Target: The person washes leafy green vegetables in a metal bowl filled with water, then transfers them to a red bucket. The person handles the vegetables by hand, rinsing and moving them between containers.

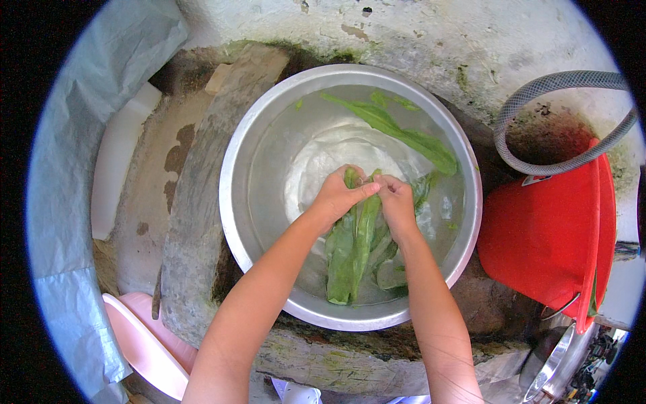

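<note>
A wide metal basin [237,166] of water stands before me. Over its middle, my left hand [339,194] grips the stalk ends of long green leaves [340,262], whose blades hang down toward the near side. Right beside it, my right hand [397,202] pinches the upper end of one leaf [367,222] between thumb and fingers. The two hands touch at the thumbs. More leaves [391,272] lie in the water under my right wrist, partly hidden by it. A long loose leaf [404,131] floats at the basin's far right, with small leaf scraps near it.
Right of the basin a red plastic bucket [540,227] lies tilted, with a grey braided hose [509,126] looped above it. A weathered slab [197,202] runs along the left. A pink plastic basin [146,343] is at lower left. A stained wall [429,40] rises behind.
</note>
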`<state>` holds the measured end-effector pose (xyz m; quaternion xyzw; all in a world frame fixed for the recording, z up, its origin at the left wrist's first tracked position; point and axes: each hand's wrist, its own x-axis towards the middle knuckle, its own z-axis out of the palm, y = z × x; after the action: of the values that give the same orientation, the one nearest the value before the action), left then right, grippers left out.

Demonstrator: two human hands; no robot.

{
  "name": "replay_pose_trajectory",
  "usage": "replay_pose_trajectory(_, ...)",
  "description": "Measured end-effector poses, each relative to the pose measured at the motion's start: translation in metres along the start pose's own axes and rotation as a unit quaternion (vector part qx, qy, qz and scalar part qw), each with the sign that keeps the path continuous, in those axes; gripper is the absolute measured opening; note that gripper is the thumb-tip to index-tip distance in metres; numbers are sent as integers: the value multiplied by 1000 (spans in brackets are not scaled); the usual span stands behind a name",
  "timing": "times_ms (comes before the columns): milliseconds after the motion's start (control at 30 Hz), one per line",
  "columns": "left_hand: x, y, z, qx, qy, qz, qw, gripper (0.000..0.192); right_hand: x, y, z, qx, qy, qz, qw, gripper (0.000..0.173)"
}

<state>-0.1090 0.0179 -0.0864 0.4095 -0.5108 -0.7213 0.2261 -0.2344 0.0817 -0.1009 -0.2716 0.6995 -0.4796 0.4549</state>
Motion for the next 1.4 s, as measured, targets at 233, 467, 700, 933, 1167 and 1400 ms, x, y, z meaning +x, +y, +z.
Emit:
replay_pose_trajectory(233, 11, 10, -11, -7, -27, -115, 993, 30, -30, -46, -24, -107, 9, -203, 973, 30)
replay_pose_trajectory(467, 16, 11, -14, -175, -1, -111, 978, 23, -85, -68, -66, -392, -36, -219, 893, 19)
replay_pose_trajectory(700, 13, 11, -16, -197, -15, -118, 973, 23, -24, -30, -87, 38, 148, 127, 980, 30)
replay_pose_trajectory(933, 7, 13, -6, -69, -19, -69, 995, 18, 1, -6, -49, 41, 141, 31, 989, 22)
replay_pose_trajectory(1167, 8, 10, -6, 25, -9, -62, 998, 26, -6, 7, -17, -118, -46, -52, 991, 14)
replay_pose_trajectory(1400, 9, 6, -5, 12, 28, -42, 999, 25, -14, -4, -20, -150, -74, -96, 981, 32)
